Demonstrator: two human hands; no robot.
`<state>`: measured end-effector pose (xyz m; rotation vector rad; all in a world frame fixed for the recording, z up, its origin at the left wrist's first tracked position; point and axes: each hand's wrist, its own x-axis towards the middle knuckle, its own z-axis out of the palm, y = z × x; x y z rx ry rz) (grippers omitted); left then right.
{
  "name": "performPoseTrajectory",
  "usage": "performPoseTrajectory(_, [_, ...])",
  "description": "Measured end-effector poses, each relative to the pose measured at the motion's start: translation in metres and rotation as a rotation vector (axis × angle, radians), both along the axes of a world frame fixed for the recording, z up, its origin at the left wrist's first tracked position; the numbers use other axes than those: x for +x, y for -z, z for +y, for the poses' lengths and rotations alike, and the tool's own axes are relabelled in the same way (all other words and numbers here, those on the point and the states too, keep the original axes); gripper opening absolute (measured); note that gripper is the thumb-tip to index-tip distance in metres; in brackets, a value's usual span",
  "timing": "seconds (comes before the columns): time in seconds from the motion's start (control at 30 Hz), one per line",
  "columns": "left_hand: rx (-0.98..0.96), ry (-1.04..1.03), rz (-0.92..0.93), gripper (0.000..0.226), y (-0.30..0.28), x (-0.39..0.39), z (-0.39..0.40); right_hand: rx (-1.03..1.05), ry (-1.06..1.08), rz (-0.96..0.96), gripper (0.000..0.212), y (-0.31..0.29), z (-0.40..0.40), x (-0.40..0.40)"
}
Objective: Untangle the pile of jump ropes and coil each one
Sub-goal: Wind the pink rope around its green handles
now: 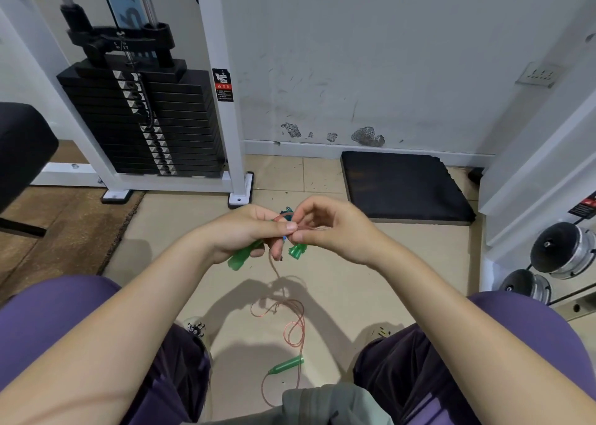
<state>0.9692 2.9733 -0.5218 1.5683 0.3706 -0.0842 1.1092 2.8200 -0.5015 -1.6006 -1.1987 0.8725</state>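
A seated person works a jump rope above a gym floor [338, 263], both hands raised between the knees. The left hand [245, 231] curls round a green handle [240, 258] and a small bundle of pinkish cord [285, 216], thumb pressed along the top, apparently to keep the gathered turns from springing loose. The right hand [325, 228] pinches the cord just beside the left thumb, fingertips drawn together, seemingly feeding or teasing out a strand. A second green handle end [298, 250] hangs just under the fingers.

From the hands the thin rope [292, 324] drops to the floor, where it lies in loose crossing loops and ends at another green handle [285, 366] between the feet. That slack looks left down so it can be drawn up freely. Some blue-green cord shows behind the fingers; whether it belongs to another rope cannot be told.

A weight stack [145, 124] stands behind, a black mat [403, 186] by the wall.
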Motion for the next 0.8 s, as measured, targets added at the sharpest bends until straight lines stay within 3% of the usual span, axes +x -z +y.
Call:
performPoseTrajectory(0.13, [0.010, 0.002, 0.027, 0.024, -0.004, -0.002, 0.004, -0.073, 0.073, -0.093, 0.013, -0.002, 0.001, 0.004])
performPoseTrajectory(0.3, [0.192, -0.125, 0.118, 0.019, -0.009, -0.009, 0.018, 0.153, 0.430, -0.091, 0.011, -0.018, -0.010, 0.036])
performPoseTrajectory(0.37, [0.192, -0.167, 0.098, 0.021, -0.010, -0.008, 0.019, 0.152, 0.395, -0.061, 0.012, -0.019, -0.013, 0.041])
performPoseTrajectory(0.6, [0.065, -0.068, 0.030, 0.022, -0.014, 0.002, -0.004, -0.007, -0.025, 0.073, 0.031, -0.005, -0.001, 0.007])
performPoseTrajectory(0.7, [0.012, -0.037, 0.009, 0.026, -0.016, 0.003, -0.007, -0.031, -0.012, -0.037, 0.024, -0.003, 0.003, 0.002])
performPoseTrajectory(0.8, [0.025, -0.061, 0.039, 0.028, -0.020, -0.002, 0.001, -0.007, 0.200, -0.169, 0.016, -0.007, 0.005, 0.012])
